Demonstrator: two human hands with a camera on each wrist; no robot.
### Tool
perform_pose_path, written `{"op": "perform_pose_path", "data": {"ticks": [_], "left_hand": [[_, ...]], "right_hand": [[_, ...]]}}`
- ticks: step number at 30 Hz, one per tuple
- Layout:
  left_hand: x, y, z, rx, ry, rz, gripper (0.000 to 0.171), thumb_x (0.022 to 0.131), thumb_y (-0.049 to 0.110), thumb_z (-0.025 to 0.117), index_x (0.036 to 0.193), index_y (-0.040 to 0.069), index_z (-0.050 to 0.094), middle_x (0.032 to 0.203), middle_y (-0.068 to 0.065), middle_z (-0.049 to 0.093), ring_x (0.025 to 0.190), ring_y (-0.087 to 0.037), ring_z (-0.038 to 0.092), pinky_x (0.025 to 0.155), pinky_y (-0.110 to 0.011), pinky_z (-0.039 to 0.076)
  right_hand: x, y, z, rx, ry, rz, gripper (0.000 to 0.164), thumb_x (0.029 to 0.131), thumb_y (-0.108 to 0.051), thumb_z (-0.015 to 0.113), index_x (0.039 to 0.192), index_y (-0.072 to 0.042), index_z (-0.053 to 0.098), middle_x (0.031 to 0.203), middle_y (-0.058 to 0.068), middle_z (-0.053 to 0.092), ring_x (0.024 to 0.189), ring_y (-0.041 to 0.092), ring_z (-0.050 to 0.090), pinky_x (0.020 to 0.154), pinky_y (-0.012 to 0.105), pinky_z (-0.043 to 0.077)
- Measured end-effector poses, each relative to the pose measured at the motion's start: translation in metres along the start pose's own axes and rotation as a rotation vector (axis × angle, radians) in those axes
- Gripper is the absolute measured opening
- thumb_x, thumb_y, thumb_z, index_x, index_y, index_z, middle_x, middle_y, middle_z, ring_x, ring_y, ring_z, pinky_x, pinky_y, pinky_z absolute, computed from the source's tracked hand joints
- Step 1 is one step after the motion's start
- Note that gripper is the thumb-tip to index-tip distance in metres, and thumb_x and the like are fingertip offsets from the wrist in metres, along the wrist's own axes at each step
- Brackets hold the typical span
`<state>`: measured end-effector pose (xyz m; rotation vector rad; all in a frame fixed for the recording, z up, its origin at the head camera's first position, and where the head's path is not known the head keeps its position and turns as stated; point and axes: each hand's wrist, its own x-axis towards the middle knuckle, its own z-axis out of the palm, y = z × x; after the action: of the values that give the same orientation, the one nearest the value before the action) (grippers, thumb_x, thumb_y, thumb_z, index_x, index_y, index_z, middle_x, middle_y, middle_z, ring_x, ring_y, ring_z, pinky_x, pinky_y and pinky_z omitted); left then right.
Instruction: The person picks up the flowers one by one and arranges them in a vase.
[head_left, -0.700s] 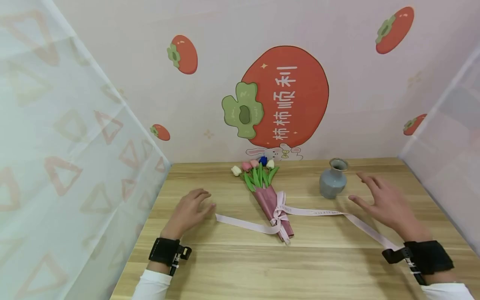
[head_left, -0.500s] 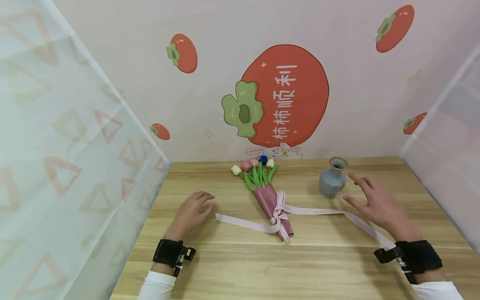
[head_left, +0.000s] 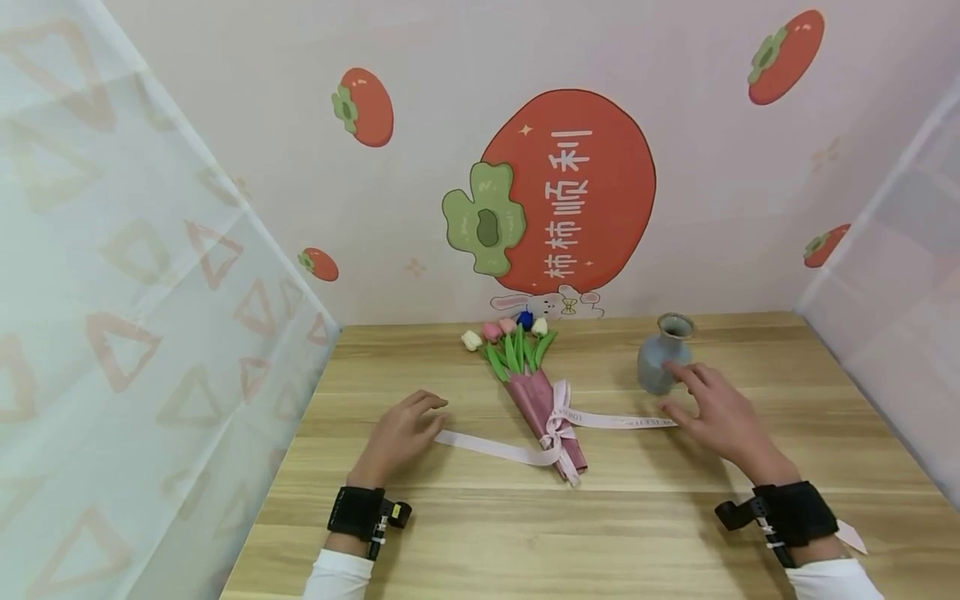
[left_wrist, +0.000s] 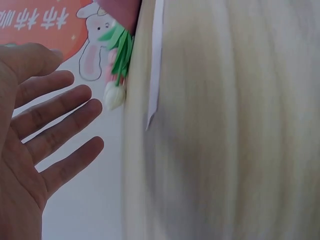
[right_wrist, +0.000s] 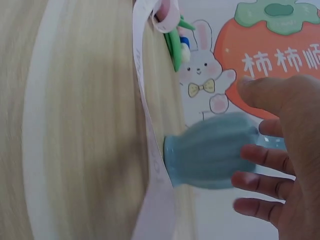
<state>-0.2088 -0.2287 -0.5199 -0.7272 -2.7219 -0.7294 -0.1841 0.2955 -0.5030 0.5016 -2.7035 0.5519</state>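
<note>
A bouquet of artificial tulips (head_left: 517, 350) in dark pink wrapping (head_left: 531, 402) lies in the middle of the table. Round its lower part a pale pink ribbon (head_left: 487, 446) is tied in a bow, its long tails stretching to both sides. My left hand (head_left: 405, 433) hovers over the left tail's end, fingers apart and holding nothing; in the left wrist view the ribbon end (left_wrist: 154, 85) is clear of the fingers. My right hand (head_left: 727, 425) reaches over the right tail, loosely spread, and covers part of it. Just beyond its fingertips stands a blue-grey vase (head_left: 656, 367).
The wooden table (head_left: 510, 542) meets a back wall (head_left: 420, 208) printed with persimmons. A patterned cloth side wall (head_left: 172, 333) rises at left, another (head_left: 907, 317) at right. The right ribbon tail's tip (head_left: 851, 537) shows beside the right wrist strap.
Both hands have moved inward: the left one rightward toward the ribbon end, the right one leftward across the ribbon in front of the vase. Bouquet and vase have stayed put.
</note>
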Motion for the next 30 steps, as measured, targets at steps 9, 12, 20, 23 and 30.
{"op": "perform_pose_path", "data": {"ticks": [9, 12, 20, 23, 30], "left_hand": [[0.003, 0.014, 0.018, -0.079, -0.050, 0.012, 0.024, 0.100, 0.018, 0.075, 0.122, 0.009, 0.077, 0.118, -0.002, 0.075, 0.110, -0.023, 0.074, 0.095, -0.044, 0.061], [0.003, 0.017, 0.024, -0.093, -0.061, 0.016, 0.023, 0.100, 0.018, 0.075, 0.121, 0.010, 0.077, 0.117, -0.001, 0.076, 0.109, -0.021, 0.074, 0.096, -0.042, 0.061], [0.008, 0.032, 0.038, -0.131, -0.081, 0.047, 0.023, 0.099, 0.017, 0.075, 0.121, 0.009, 0.077, 0.117, -0.001, 0.076, 0.108, -0.019, 0.074, 0.096, -0.040, 0.060], [0.010, 0.038, 0.042, -0.149, -0.104, 0.057, 0.024, 0.099, 0.017, 0.076, 0.122, 0.010, 0.077, 0.119, -0.002, 0.076, 0.110, -0.019, 0.073, 0.098, -0.039, 0.060], [0.017, 0.052, 0.054, -0.159, -0.145, 0.100, 0.027, 0.098, 0.018, 0.077, 0.123, 0.009, 0.077, 0.123, -0.003, 0.076, 0.117, -0.021, 0.071, 0.104, -0.040, 0.057]], "right_hand": [[0.005, -0.018, 0.016, 0.032, 0.009, -0.004, 0.064, 0.092, -0.024, 0.084, 0.148, -0.005, 0.057, 0.145, 0.025, 0.056, 0.115, 0.044, 0.066, 0.081, 0.061, 0.058], [0.006, -0.022, 0.024, 0.041, -0.004, 0.006, 0.061, 0.093, -0.027, 0.084, 0.145, -0.005, 0.059, 0.140, 0.022, 0.059, 0.108, 0.039, 0.068, 0.079, 0.057, 0.059], [0.009, -0.031, 0.044, 0.055, -0.035, -0.024, 0.057, 0.093, -0.030, 0.083, 0.142, -0.007, 0.063, 0.118, 0.013, 0.066, 0.096, 0.028, 0.067, 0.075, 0.046, 0.057], [0.012, -0.035, 0.052, 0.062, -0.053, -0.039, 0.054, 0.094, -0.032, 0.082, 0.140, -0.009, 0.065, 0.124, 0.011, 0.067, 0.101, 0.027, 0.067, 0.081, 0.048, 0.058], [0.019, -0.047, 0.067, 0.111, -0.105, -0.075, 0.047, 0.097, -0.035, 0.077, 0.136, -0.010, 0.069, 0.132, 0.008, 0.070, 0.121, 0.030, 0.065, 0.097, 0.054, 0.057]]}}
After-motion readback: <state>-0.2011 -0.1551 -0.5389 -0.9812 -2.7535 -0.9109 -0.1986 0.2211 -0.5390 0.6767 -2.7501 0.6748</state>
